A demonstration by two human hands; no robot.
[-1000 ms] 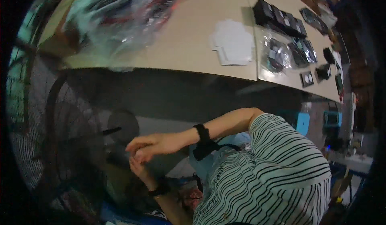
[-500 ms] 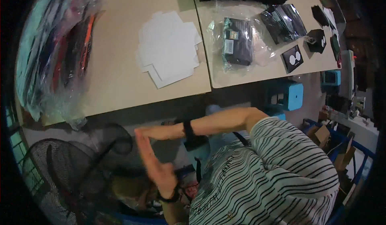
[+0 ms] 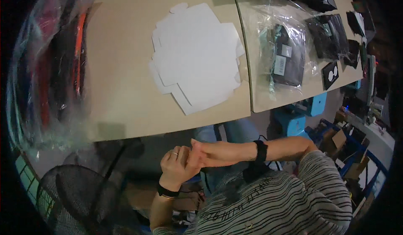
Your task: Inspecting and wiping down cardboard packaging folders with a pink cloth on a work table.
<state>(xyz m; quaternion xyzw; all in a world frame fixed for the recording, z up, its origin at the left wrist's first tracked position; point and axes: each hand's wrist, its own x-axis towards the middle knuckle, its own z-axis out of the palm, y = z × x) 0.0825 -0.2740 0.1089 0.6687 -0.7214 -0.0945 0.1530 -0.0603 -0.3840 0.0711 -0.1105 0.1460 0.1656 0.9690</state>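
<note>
left hand (image 3: 175,168) and right hand (image 3: 212,152) touch, on the near side of the white card stack (image 3: 199,58), best kept relaxed; their overlap means i cannot tell if either grip holds anything. the stack lies on the desk (image 3: 119,77), just inside its near edge, with moving room leftward before the plastic-wrapped bundle (image 3: 63,63).

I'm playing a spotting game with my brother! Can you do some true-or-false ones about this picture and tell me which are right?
1. The left hand and right hand touch each other. True.
2. The white card lies on the table. True.
3. The black package in clear plastic is left of the white card. False: it is to the right.
4. The left wrist is bare. False: a black band goes round it.
5. Blue stools show at the right. True.
6. The right sleeve is plain. False: it is striped.
</note>
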